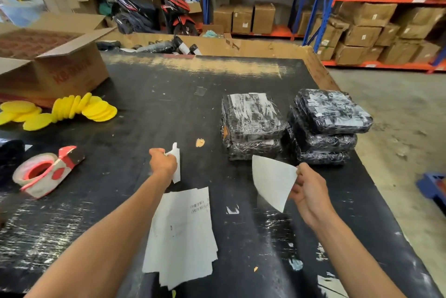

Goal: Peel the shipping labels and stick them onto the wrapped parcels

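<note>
I have just split a label from its backing, I judge. My right hand (pixel 307 191) pinches the peeled label (pixel 272 180) by its edge, holding it up off the bench (pixel 149 109), blank side toward me, just in front of the wrapped parcels (pixel 253 126). My left hand (pixel 163 161) is closed around a crumpled strip of backing paper (pixel 176 165), lifted a little above the surface.

The parcels sit in two stacks, side by side: the nearer, left stack of two, and the right stack (pixel 328 126) of three. The top parcels look to carry labels under their wrap already, though I cannot be sure. The remaining sheets of labels (pixel 183 235) lie loosely fanned between my forearms.

Next I need to carry the label forward, turn its sticky side down over a parcel, lay it flat and smooth it. The backing strip wants dropping aside first, freeing my left hand to steady the stack.
</note>
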